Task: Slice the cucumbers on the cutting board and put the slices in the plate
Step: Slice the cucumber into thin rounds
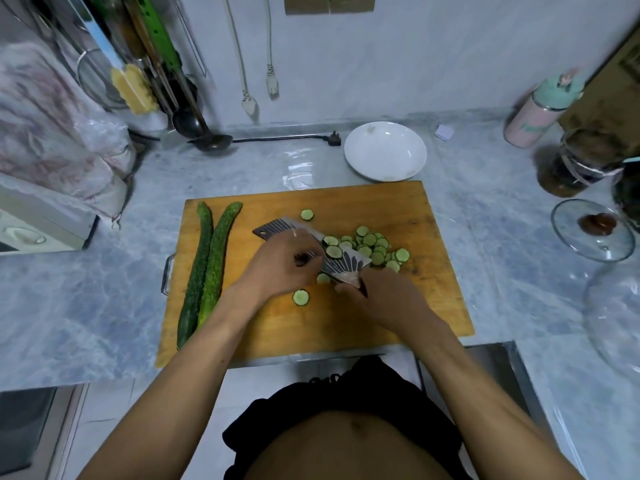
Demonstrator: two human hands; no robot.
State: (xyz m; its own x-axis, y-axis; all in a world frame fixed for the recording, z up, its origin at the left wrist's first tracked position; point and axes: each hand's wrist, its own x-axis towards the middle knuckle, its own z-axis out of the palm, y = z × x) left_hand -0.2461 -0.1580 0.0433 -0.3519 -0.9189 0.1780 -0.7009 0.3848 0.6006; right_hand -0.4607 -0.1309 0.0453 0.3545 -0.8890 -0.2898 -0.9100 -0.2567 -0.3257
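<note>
Right hand: our right hand [377, 299] curls round the handle of the knife [311, 247], low at the near end of the blade, and we judge the hold firm.
Left hand: our left hand [284, 265] lies on the flat of the blade, fingers bent over its top; whether it pinches the steel or only presses it we cannot tell (the fingertips are blurred).
Knife: it lies nearly flat on the board [433, 306], its broad end pointing away and left, with a few slices riding on it.
Slices: the main heap of slices [372, 245] sits just beside the blade on its right; three strays lie apart, one far, two near our hands.
Cucumbers: two whole cucumbers [207, 268] lie side by side along the board's left edge, uncut.
Plate: the plate [385, 151] stands just beyond the board's far edge, and holds no slices.
Risk, fingers: with our left hand on the blade, a slip toward the edge could cut us.
Risk, spill: if we lift the loaded blade tilted, the wet slices may slide off onto the counter [104, 306] before reaching the plate.
Risk, strays: the scattered ones are easily left behind (or knocked off the board by a forearm).
Risk, roll: the cucumbers may roll if the board is jolted.
</note>
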